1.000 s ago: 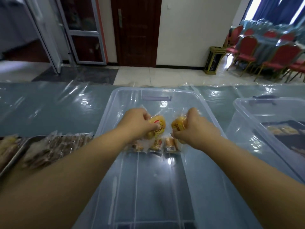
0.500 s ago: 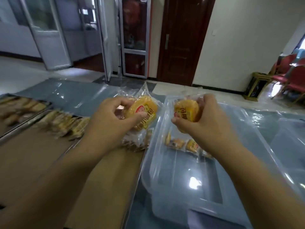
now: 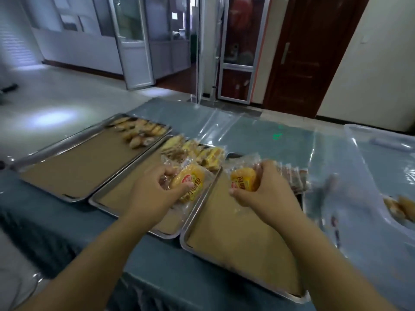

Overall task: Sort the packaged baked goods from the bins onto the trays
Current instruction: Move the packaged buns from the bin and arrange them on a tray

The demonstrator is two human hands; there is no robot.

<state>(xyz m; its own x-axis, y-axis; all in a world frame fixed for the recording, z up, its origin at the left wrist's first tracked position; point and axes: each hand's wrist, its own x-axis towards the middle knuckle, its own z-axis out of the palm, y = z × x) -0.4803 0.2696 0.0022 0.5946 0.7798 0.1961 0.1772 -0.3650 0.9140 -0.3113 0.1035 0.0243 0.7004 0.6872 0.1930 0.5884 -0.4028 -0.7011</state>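
Your left hand (image 3: 155, 194) has its fingers and thumb curled round a round yellow packaged bun (image 3: 190, 182) in a clear wrapper with a red label. You hold it over the right side of the middle tray (image 3: 125, 191), close to the rim it shares with the next tray. Your right hand (image 3: 267, 191) grips a second yellow packaged bun (image 3: 243, 181) of the same kind, thumb underneath and fingers wrapped over the top, above the far end of the right tray (image 3: 235, 232). The two buns are near each other but apart.

Three metal trays lined with brown paper lie side by side on a table with a blue-green cloth (image 3: 269, 135) under clear film. The left tray (image 3: 78, 167) carries a cluster of golden breads (image 3: 141, 131) at its far end. The middle tray has wrapped pale pastries (image 3: 195, 151) bunched at its far end, just beyond your left hand. On the right tray a row of dark brown wrapped items (image 3: 292, 176) sits at the far right, partly hidden behind your right hand.

At the right edge stands a clear plastic bin (image 3: 381, 140), blurred, with a few wrapped goods (image 3: 399, 207) in it.
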